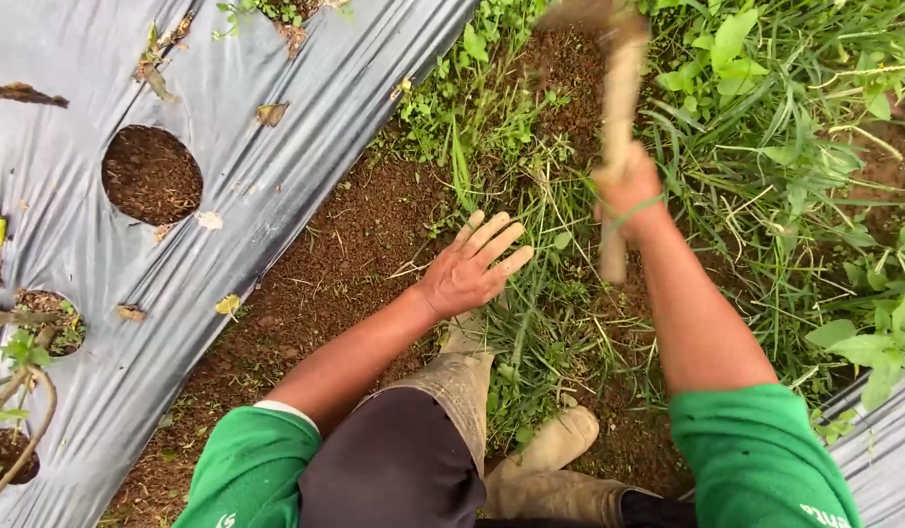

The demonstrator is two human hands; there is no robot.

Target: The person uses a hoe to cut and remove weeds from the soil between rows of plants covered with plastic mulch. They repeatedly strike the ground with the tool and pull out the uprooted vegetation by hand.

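My right hand (628, 186) grips the pale wooden handle (620, 98) of a digging tool, its blurred head (579, 15) up near the top edge over dark soil. A green band shows around that wrist. My left hand (475, 266) hovers open, fingers spread, palm down over the cut grass (540, 293) and brown soil between the two arms. Both sleeves are green. My muddy boots (555, 445) stand below the hands among the weeds.
Grey plastic mulch sheet (276, 176) covers the bed on the left, with round planting holes (151, 174) showing soil and small plants (27, 352). Tall grass and leafy weeds (794, 166) fill the right side. Another strip of grey sheet (887, 460) lies at bottom right.
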